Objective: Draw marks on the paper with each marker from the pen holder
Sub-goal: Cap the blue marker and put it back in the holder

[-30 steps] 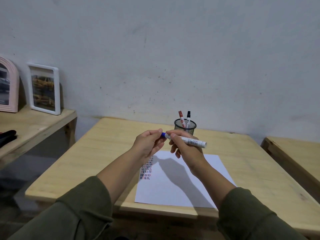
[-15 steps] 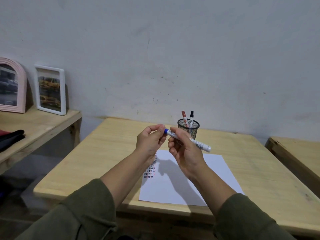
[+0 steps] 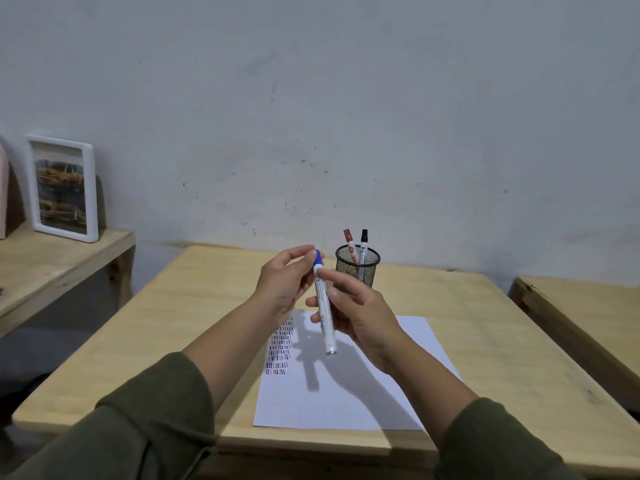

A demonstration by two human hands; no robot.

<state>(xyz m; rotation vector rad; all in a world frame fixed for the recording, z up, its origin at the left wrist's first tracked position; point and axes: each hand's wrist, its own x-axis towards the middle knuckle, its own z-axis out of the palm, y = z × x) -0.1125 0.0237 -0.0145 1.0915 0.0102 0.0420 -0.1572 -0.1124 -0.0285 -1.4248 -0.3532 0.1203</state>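
A white marker (image 3: 323, 308) with a blue cap (image 3: 318, 259) is held above the paper (image 3: 363, 393) by both hands. The body is gripped by the right hand (image 3: 360, 313), and the cap is pinched by the left hand (image 3: 282, 287). Rows of short marks (image 3: 280, 348) are seen on the left part of the paper. A black mesh pen holder (image 3: 357, 266) with a red marker (image 3: 349, 244) and a black marker (image 3: 363, 242) stands on the wooden table (image 3: 502, 341) behind the hands. A white picture frame (image 3: 62, 188) is placed on a shelf (image 3: 52, 261) at the left.

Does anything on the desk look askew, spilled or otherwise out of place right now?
Nothing stands out: the paper lies flat, the pen holder stands upright with two markers, and the marks sit in tidy rows.
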